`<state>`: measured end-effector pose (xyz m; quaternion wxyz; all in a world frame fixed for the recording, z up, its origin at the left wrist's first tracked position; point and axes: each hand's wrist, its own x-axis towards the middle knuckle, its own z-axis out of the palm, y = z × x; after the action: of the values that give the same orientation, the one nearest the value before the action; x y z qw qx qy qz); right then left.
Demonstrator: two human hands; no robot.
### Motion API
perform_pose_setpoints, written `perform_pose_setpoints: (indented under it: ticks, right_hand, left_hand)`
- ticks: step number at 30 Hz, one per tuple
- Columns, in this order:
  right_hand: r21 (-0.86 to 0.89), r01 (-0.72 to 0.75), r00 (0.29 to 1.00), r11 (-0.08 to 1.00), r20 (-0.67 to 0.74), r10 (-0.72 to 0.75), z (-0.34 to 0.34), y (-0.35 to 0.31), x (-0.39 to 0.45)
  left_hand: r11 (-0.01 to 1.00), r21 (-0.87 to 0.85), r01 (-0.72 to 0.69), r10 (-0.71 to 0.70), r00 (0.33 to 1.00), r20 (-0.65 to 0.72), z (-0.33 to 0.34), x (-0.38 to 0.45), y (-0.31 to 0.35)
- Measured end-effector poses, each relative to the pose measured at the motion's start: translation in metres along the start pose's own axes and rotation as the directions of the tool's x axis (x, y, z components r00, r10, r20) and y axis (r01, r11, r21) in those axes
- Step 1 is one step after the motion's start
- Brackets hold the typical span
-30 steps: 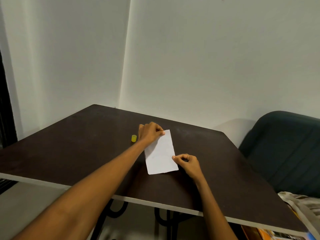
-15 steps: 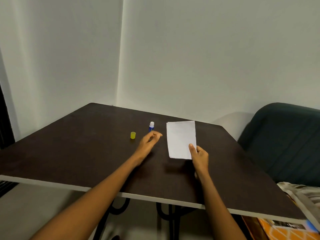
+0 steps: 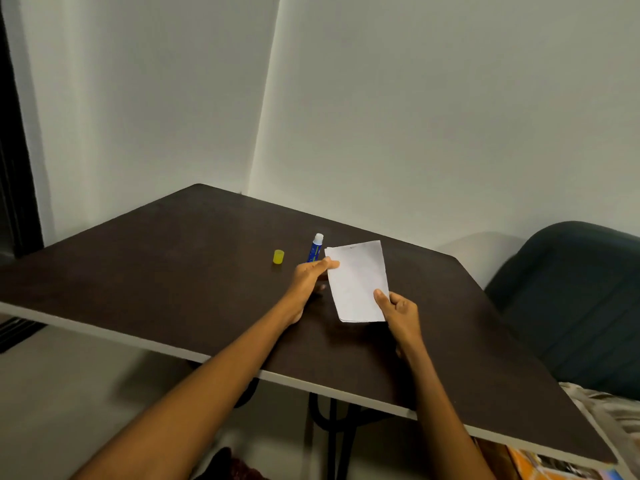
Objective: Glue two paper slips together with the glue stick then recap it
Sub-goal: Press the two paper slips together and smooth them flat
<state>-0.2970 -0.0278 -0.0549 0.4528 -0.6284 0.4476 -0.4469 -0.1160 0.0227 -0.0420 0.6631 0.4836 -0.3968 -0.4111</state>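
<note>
While both hands pinch the paper — glue stick stands uncapped beside left grip.

White paper slips held above table; uncapped blue glue stick upright; yellow cap beside.

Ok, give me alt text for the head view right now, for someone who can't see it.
Both hands hold a white paper above a dark table: the left hand at its left edge, the right hand pinching its lower right corner. Behind stand an uncapped blue glue stick and its yellow cap, apart.
</note>
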Motion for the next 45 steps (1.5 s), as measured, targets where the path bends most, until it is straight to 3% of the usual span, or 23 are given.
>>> perform_pose_setpoints:
  ticks: [12,19,24,30,36,39,45]
  right_hand:
    - [-0.055,0.008,0.999,0.998,0.034,-0.006,0.002,0.003,-0.001]
    - [0.016,0.043,0.999,0.999,0.021,-0.044,0.001,-0.001,-0.002]
    - [-0.040,0.031,0.995,0.999,0.091,-0.027,0.002,0.000,0.001]
    - [0.014,0.012,1.000,1.000,-0.004,-0.011,0.001,0.001,0.002]
    - [0.014,0.019,1.000,1.000,0.005,-0.019,0.001,-0.001,-0.002]
    - [0.071,-0.012,0.998,0.997,-0.063,0.017,0.001,-0.003,-0.003]
    - [0.060,-0.002,0.999,0.998,-0.052,0.005,0.002,0.000,0.000]
  left_hand:
    - [0.989,-0.132,-0.066,0.046,0.988,-0.146,-0.007,0.002,0.002]
    - [0.991,0.124,0.050,-0.056,0.998,0.043,0.002,-0.004,-0.003]
    - [0.981,0.192,0.032,-0.047,0.996,0.071,0.002,-0.003,-0.005]
    - [0.945,0.327,0.023,-0.070,0.989,0.133,0.001,0.003,-0.012]
    - [0.883,0.466,-0.048,-0.111,0.945,0.307,0.002,0.003,-0.014]
    - [0.877,0.477,-0.053,-0.114,0.942,0.314,0.002,0.004,-0.014]
    - [0.859,0.508,-0.060,-0.113,0.946,0.304,0.002,0.004,-0.014]
